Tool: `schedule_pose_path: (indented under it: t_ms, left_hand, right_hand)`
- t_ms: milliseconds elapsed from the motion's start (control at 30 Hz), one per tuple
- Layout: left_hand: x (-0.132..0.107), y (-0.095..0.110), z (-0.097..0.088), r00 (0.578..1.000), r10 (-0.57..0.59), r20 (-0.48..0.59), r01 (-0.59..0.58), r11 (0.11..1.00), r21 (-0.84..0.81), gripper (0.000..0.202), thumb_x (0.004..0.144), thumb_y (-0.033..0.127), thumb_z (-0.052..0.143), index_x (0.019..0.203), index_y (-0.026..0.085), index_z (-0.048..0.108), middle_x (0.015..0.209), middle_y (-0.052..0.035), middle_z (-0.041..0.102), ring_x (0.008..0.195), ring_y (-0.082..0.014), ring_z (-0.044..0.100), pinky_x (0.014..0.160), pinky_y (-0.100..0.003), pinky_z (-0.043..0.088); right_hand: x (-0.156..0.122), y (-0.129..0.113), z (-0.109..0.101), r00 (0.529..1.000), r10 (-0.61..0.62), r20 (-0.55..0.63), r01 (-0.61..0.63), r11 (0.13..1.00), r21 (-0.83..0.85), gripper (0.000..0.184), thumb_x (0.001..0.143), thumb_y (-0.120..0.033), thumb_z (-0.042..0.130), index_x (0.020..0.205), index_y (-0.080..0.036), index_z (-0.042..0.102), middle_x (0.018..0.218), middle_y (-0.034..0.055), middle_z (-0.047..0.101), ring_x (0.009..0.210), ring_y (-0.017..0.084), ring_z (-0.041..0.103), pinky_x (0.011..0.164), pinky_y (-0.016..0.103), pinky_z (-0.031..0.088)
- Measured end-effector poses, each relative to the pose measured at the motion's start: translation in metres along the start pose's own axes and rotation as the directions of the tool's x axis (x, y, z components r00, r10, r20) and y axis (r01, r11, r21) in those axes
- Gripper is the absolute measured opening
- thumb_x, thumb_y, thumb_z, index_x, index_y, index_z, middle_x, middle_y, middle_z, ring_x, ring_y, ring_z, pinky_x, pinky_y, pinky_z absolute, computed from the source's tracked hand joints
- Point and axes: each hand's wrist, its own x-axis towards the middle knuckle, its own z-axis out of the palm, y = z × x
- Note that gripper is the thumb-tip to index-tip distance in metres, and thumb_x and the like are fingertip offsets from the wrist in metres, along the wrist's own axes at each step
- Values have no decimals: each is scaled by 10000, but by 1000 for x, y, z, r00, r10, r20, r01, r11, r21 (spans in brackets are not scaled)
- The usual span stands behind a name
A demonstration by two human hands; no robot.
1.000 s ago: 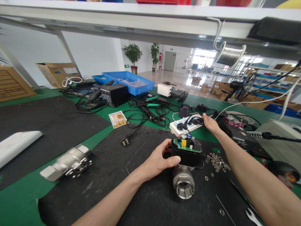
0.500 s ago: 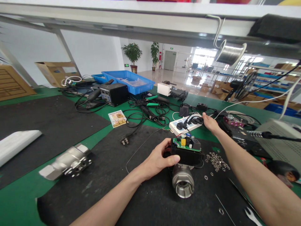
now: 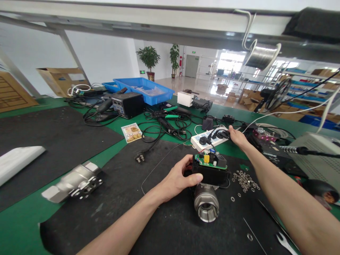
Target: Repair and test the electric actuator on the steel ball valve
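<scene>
My left hand (image 3: 183,175) is closed round the left side of a black actuator housing (image 3: 211,176), its thumb along the front. On top of the housing a green circuit board (image 3: 209,162) with a yellow component lies exposed. Below it is a steel ball valve (image 3: 206,203), its threaded opening towards me. Further back, my right hand (image 3: 237,136) grips the right end of a white power strip (image 3: 198,141); its fingertips are partly hidden. Black plugs (image 3: 204,140) sit in the strip.
Left on the black mat (image 3: 114,212) lies another steel valve (image 3: 74,182). Small washers and nuts (image 3: 245,180) are scattered on the right, near an open-end wrench (image 3: 284,243). A loose plug (image 3: 139,157), a black power unit (image 3: 129,105) and a blue tray (image 3: 148,92) stand behind.
The view has shifted slightly. Both hands keep their places on the housing and the power strip. Inside the valve opening, the ball's visible shape looks a little different.
</scene>
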Motion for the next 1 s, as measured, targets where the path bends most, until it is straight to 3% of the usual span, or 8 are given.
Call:
schedule_pose_path:
  t_ms: [1000]
  left_hand:
    - [2,-1,1,997,-38,-62,41,998,51,550,862,485,771,1291,197,583,1302,-98,668,1254,-335,589,1114,-470,432]
  right_hand:
    - [-4,0,10,996,-53,-72,48,996,-79,375,1007,-457,606,1243,-169,650,1323,110,641,1235,276,605,1090,540,455]
